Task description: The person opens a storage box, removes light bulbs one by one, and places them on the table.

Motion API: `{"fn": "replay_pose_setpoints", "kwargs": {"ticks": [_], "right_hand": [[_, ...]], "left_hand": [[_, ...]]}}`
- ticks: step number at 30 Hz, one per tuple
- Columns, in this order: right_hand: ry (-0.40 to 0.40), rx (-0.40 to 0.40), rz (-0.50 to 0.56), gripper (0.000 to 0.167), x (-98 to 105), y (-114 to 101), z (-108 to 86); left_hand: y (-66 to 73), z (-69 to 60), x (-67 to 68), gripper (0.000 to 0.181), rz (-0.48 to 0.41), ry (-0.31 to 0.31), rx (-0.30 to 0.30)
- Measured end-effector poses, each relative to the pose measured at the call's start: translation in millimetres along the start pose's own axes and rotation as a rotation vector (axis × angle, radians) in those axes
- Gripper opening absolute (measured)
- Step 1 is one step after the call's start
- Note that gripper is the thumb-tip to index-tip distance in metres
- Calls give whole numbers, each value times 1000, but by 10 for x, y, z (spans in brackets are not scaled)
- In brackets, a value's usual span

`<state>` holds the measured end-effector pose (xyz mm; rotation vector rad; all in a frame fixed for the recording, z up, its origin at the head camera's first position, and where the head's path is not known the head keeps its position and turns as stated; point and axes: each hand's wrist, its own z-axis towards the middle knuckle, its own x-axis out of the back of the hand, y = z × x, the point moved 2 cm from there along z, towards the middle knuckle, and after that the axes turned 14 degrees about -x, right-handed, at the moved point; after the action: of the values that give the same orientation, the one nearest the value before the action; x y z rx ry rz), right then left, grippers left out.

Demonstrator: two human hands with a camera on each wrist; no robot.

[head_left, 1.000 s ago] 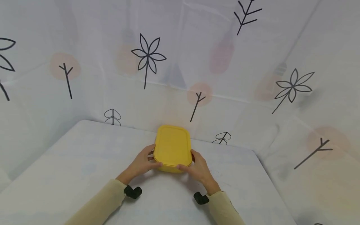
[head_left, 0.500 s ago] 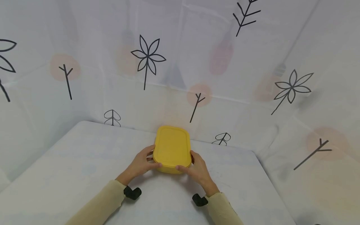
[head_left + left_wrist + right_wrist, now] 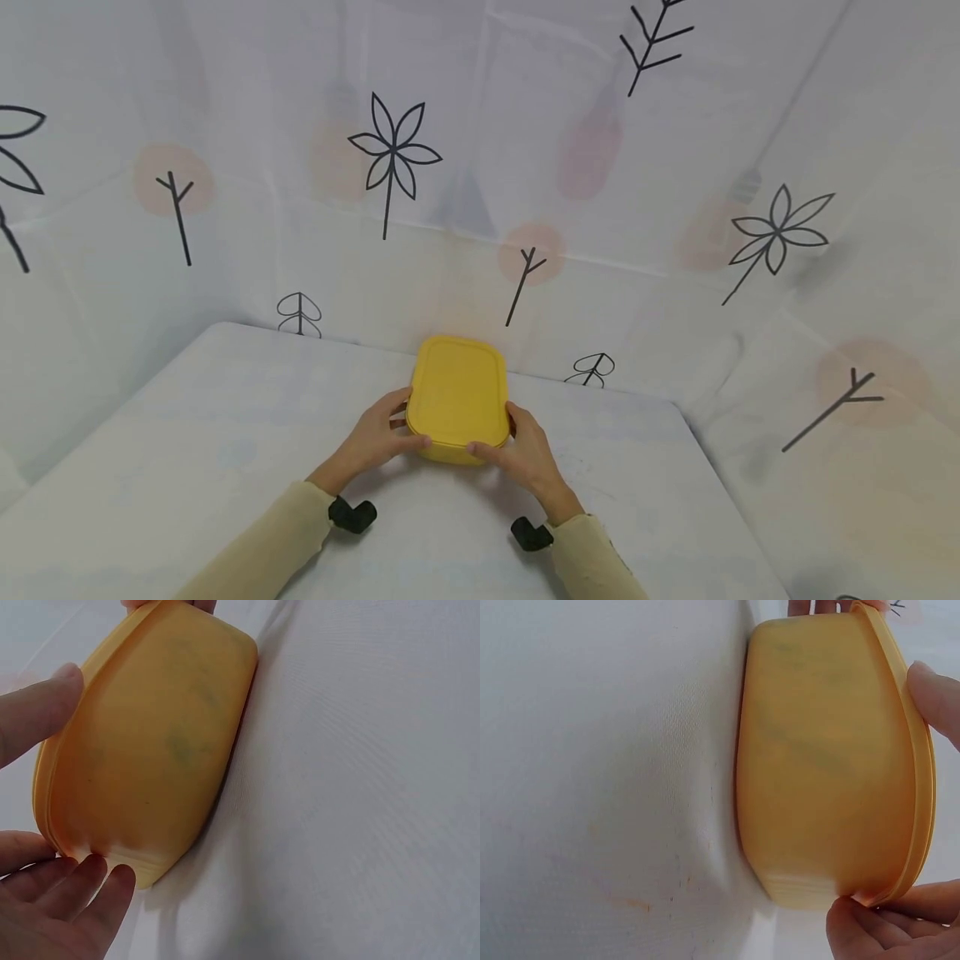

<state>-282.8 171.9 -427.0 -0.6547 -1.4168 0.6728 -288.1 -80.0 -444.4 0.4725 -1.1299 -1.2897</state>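
I see left hand [image 3: 375, 437] and right hand [image 3: 531, 454] gripping yellow lidded box [image 3: 459, 392] from both sides, on table [image 3: 187, 433] near far edge. No clear shift since second ago; work looks paused.

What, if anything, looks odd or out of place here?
Two small things: the yellow box has darker, greenish blotches on or showing through its side, I can't tell which; and faint orange and dark flecks mark the white table in the right wrist view.
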Motion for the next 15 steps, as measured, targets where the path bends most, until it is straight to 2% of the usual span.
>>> {"fn": "replay_pose_setpoints", "kwargs": {"ticks": [8, 15], "right_hand": [[-7, -11, 14, 109, 20, -10, -6], [3, -3, 2, 109, 29, -9, -13]], "left_hand": [[16, 15, 13, 93, 36, -8, -48], [46, 12, 22, 94, 58, -1, -47]]}}
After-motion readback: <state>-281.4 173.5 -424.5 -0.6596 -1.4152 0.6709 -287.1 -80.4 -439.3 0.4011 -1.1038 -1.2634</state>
